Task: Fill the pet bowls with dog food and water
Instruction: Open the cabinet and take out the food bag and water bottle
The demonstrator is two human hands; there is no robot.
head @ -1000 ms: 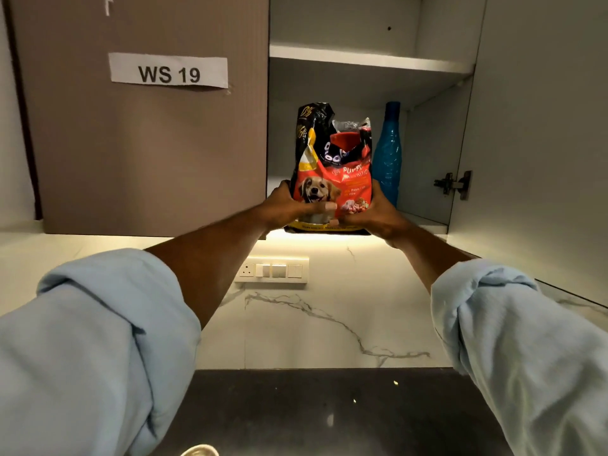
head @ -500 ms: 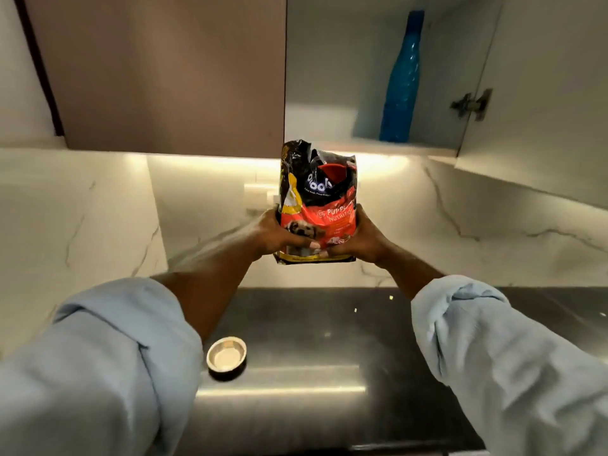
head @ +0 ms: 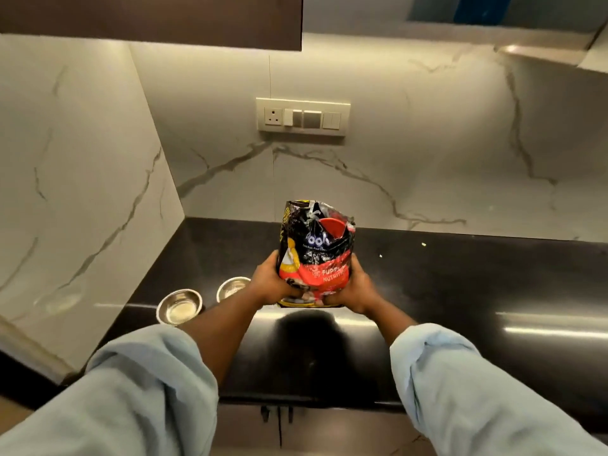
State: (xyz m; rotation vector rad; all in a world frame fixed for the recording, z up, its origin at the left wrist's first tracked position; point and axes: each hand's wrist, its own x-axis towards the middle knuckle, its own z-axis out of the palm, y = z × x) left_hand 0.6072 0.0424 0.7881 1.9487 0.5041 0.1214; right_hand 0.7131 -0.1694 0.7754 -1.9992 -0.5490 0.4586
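Observation:
A black, red and yellow dog food bag (head: 315, 255) stands upright at the middle of the black countertop (head: 460, 291), its crumpled top open. My left hand (head: 268, 284) grips its lower left side and my right hand (head: 357, 291) grips its lower right side. Whether the bag's base touches the counter I cannot tell. Two steel pet bowls sit to the left: the nearer bowl (head: 179, 306) looks empty, and the farther bowl (head: 230, 287) is partly hidden behind my left wrist. A blue bottle (head: 473, 8) shows in the open cabinet at top right.
A marble backsplash carries a switch and socket panel (head: 302, 116). A marble side wall (head: 65, 192) closes the counter on the left. A brown wall cabinet (head: 148, 18) hangs at top left. Lower cabinet doors (head: 279, 429) sit below the counter's front edge.
Both hands have brought the dog food bag down from the cabinet shelf to counter level. The view has tilted downward, and a second bowl has come into sight.

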